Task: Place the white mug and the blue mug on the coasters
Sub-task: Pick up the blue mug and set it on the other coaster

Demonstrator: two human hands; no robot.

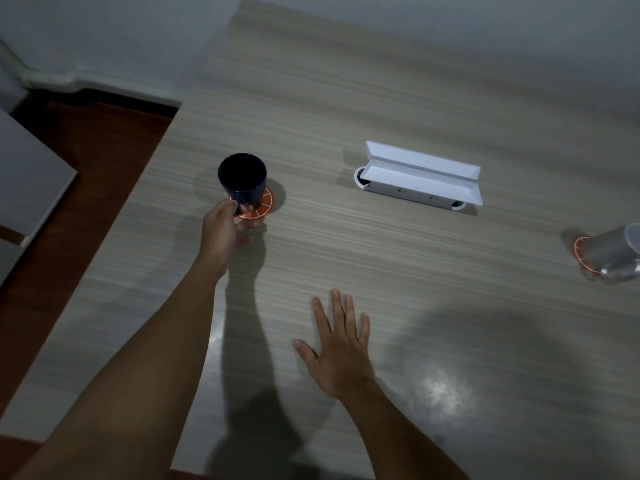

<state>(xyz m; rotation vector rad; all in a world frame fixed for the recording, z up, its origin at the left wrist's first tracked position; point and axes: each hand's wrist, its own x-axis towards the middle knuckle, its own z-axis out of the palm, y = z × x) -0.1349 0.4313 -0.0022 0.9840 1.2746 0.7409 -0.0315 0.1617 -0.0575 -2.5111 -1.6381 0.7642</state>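
1. Head view: the blue mug [242, 180] stands upright at about 10 o'clock in the picture, over an orange coaster [264, 206]; whether its base fully rests on the coaster cannot be told.
2. The left hand [225, 225] grips the mug low on its near side, fingers curled around the handle area.
3. The coaster shows past the mug toward 4 o'clock, with white lines on its face.
4. The white mug [614, 252] sits at the 3 o'clock edge of the picture on a second orange coaster [580, 258], partly cut off by the frame and blurred.
5. The right hand [341, 344] is spread flat and holds nothing, at about 6 o'clock, low over the counter [381, 91]; contact with the surface cannot be told.
6. Between the two mugs, toward 1 o'clock, a white socket box [420, 180] is set into the counter with its lid raised.
7. Dark wood floor [86, 161] lies beyond the counter's left edge.
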